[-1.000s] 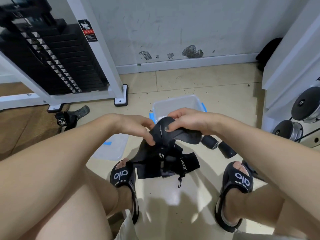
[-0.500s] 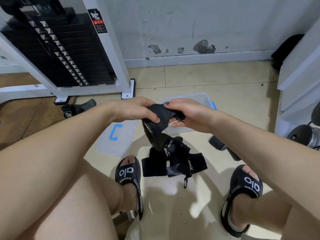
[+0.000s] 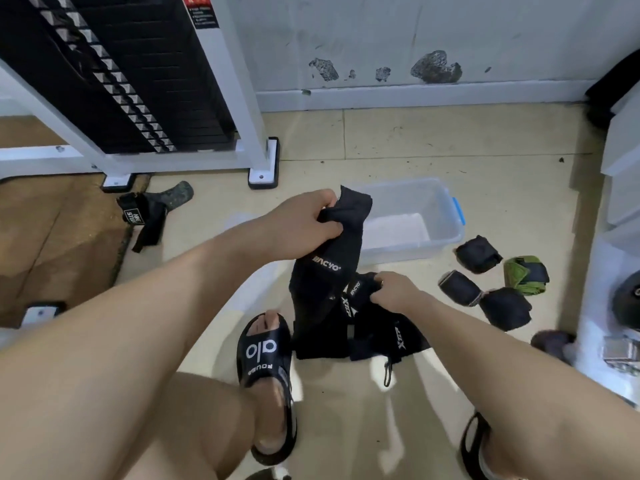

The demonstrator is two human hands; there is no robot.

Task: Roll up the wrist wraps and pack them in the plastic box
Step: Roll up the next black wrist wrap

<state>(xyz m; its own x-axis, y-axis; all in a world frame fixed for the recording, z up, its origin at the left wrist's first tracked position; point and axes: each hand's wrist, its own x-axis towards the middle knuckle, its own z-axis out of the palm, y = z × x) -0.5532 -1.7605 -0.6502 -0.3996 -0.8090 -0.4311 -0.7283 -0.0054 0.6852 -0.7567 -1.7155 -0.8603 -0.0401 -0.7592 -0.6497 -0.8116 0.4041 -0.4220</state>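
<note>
I cannot count the loose black wrist wraps [image 3: 360, 327] heaped on the floor between my feet, because they overlap in one dark tangle; I read at least three printed logos on them. My left hand [image 3: 304, 226] grips the top end of one long black wrap [image 3: 329, 268], fingers curled round its bunched fabric, and that wrap hangs down into the heap. My right hand [image 3: 393, 292] rests on the heap, near its far edge, with fingers curled into the fabric, though exactly which strip they pinch is hidden under the knuckles. The clear plastic box [image 3: 446, 216] sits just beyond the heap, its left part covered by the raised wrap. To its right on the floor I count three black rolled wraps [image 3: 478, 254] and one green one [image 3: 524, 274]. One more unrolled wrap [image 3: 145, 213] lies far left by the weight machine [image 3: 131, 81]. My right sandal [image 3: 474, 445] is cut off by my arm; the left sandal [image 3: 266, 358] shows fully.
</note>
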